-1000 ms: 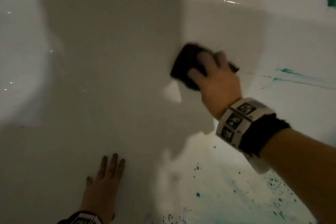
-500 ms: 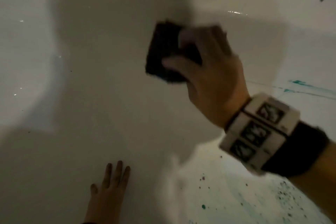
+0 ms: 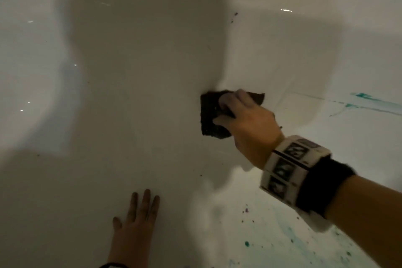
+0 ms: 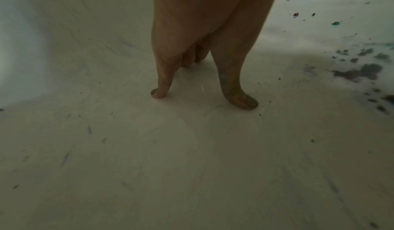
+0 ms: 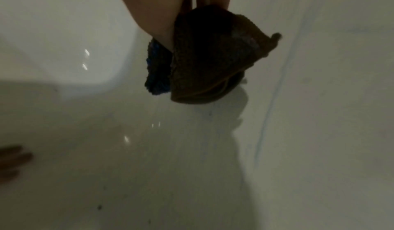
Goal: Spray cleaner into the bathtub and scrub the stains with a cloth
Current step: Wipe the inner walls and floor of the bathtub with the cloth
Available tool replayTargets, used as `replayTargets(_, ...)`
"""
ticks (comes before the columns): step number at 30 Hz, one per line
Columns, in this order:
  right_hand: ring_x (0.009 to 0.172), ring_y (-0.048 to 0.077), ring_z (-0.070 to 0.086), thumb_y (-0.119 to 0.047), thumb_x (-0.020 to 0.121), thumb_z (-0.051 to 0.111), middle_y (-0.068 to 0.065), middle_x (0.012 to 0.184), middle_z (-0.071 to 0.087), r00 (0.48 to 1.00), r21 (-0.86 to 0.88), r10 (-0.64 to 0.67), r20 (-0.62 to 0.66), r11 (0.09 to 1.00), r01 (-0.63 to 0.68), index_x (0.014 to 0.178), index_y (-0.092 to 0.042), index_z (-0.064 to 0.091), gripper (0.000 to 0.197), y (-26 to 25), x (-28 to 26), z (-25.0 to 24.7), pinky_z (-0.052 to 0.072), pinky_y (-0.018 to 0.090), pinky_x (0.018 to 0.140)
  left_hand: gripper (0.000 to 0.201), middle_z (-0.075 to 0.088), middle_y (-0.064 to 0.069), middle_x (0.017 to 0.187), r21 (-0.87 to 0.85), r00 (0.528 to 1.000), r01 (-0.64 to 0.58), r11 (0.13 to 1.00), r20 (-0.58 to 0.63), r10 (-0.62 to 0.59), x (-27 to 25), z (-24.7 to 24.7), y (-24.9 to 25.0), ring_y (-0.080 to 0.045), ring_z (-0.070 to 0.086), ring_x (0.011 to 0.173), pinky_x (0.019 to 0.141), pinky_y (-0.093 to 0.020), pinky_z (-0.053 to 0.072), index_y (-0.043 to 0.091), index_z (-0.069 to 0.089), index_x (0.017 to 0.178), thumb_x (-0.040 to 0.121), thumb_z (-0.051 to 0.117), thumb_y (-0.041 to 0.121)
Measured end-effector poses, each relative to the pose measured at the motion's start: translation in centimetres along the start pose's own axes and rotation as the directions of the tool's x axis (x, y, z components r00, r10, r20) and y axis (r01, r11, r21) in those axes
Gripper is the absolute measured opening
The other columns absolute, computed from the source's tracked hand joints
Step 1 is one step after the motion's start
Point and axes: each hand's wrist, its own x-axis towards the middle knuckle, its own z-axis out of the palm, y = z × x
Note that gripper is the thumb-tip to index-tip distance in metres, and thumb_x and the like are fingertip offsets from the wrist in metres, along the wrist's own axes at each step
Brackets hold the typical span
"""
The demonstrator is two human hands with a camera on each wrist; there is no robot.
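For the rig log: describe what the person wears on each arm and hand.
Both hands are bare, no gloves. The right hand has a wide white band at the wrist, printed with square black markers, and behind it a black cuff; the forearm is bare. The left hand shows only a sliver of a dark band with a white edge at the wrist.

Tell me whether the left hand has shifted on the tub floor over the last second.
No. The left hand lies flat on the bathtub floor, equally far from the teal speck beside it; only the camera moved.
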Motion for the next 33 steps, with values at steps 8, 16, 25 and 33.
replayTargets(8,0.096,0.037,0.048,-0.011,0.086,0.059,0.023,0.105,0.056,0.839,0.009,0.153,-0.522,0.985,-0.174,0.096,-0.019,0.053,0.015,8.0,-1.1,-7.3,0.045,0.040,0.068,0.088,0.041,-0.003,0.132,0.042,0.935,-0.040,0.998,0.354,0.023,-0.5,0.2,1.4,-0.030,0.056,0.102,0.045,-0.062,0.044,0.025,0.032,0.128,0.044,0.058,0.029)
replayTargets(16,0.096,0.033,0.037,0.004,0.070,0.053,0.018,0.111,0.051,0.942,-0.181,-0.004,-0.336,0.982,-0.060,0.088,-0.004,0.066,0.023,9.0,-4.1,0.6,0.047,0.036,0.053,0.137,-0.008,-0.014,0.153,-0.008,0.798,0.107,0.994,0.597,-0.082,1.6,-6.2,3.1,-0.040,0.020,0.140,0.087,-0.067,0.039,-0.005,-0.007,0.140,0.047,0.089,0.024)
replayTargets(25,0.098,0.034,0.039,-0.004,0.071,0.052,0.022,0.105,0.060,0.987,-0.062,0.095,-0.133,0.993,-0.104,0.087,-0.002,0.069,0.024,6.5,-6.1,6.5,0.049,0.037,0.044,0.117,-0.040,-0.004,0.145,0.038,0.598,0.079,0.996,0.798,-0.078,1.6,-8.7,3.7,-0.031,-0.023,0.141,0.111,-0.053,0.020,0.011,-0.028,0.142,0.080,0.071,0.020)
replayTargets(33,0.098,0.049,0.056,-0.005,0.054,0.083,0.026,0.115,0.058,0.823,0.146,0.322,0.467,0.890,-0.431,0.104,-0.008,0.067,0.053,-1.3,-8.9,13.4,0.054,0.052,0.075,0.119,-0.041,-0.006,0.144,0.036,0.563,0.066,0.997,0.824,-0.067,1.7,-8.1,3.5,-0.034,-0.024,0.139,0.111,-0.056,0.018,0.011,-0.031,0.140,0.079,0.071,0.022)
